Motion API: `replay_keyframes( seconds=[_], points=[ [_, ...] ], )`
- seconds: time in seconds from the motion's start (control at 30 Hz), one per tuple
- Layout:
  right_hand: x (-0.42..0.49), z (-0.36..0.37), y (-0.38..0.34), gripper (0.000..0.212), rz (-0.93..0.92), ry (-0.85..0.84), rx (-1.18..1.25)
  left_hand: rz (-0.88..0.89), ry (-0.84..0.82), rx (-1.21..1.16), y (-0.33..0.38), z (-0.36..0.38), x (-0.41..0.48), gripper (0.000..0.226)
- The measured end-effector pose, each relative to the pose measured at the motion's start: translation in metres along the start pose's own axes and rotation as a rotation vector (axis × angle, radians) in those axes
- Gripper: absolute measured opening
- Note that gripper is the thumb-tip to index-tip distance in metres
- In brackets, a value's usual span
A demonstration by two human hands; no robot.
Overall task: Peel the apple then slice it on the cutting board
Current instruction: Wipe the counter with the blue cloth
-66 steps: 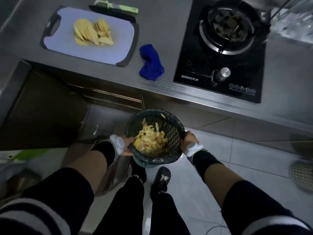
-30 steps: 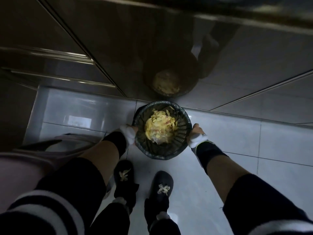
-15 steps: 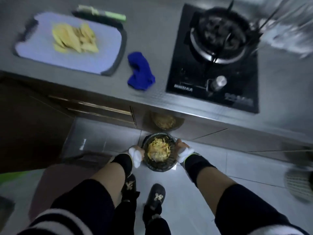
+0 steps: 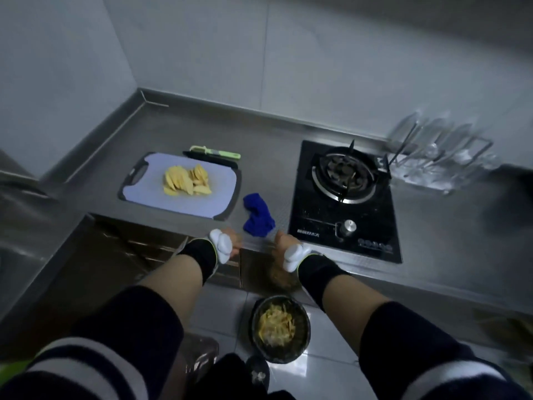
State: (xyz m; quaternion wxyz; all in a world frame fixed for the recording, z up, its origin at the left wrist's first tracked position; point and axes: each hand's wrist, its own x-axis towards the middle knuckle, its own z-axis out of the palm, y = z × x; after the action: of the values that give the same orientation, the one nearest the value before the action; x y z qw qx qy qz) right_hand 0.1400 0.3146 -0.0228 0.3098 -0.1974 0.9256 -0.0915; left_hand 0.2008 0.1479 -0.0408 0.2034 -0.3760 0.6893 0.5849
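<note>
Peelings (image 4: 275, 324) in black bin (image 4: 304, 313)

Apple slices (image 4: 187, 180) lie heaped on the cutting board (image 4: 150, 194); blue cloth (image 4: 258, 216) beside it; left hand (image 4: 230, 241) and right hand (image 4: 282, 242) empty at the counter edge; peel-filled bin (image 4: 304, 316) on the floor.

The left hand (image 4: 232, 240) and right hand (image 4: 284, 241) are blurred, and white wrist pieces (image 4: 221, 246) hide part of each; their fingers cannot be made out. The rack (image 4: 441, 160) at far right is a blur. The knife (image 4: 210, 157) past the board (image 4: 150, 194) is too dark to tell blade from handle. The stove (image 4: 317, 209) lettering is too small to read. The left edge cuts off the sink (image 4: 17, 203).
</note>
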Motion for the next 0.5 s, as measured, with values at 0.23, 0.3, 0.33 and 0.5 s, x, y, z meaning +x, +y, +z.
replay_keyframes(
  seconds=[0.23, 0.3, 0.33, 0.5],
  points=[
    [0.03, -0.04, -0.023, 0.043, -0.041, 0.025, 0.054, 0.099, 0.129, 0.116, 0.045, -0.035, 0.015, 0.014],
    [0.039, -0.045, -0.026, 0.043, -0.028, 0.016, 0.065, 0.128, 0.146, 0.208, 0.054, -0.046, 0.02, 0.015],
    [0.045, -0.048, -0.027, 0.042, -0.024, 0.022, 0.068, 0.142, 0.152, 0.265, 0.061, -0.052, 0.024, 0.016],
    [0.078, -0.052, -0.028, 0.038, 0.055, -0.021, 0.095, 0.186, 0.008, 0.456, 0.088, -0.064, 0.058, 0.024]
  ],
)
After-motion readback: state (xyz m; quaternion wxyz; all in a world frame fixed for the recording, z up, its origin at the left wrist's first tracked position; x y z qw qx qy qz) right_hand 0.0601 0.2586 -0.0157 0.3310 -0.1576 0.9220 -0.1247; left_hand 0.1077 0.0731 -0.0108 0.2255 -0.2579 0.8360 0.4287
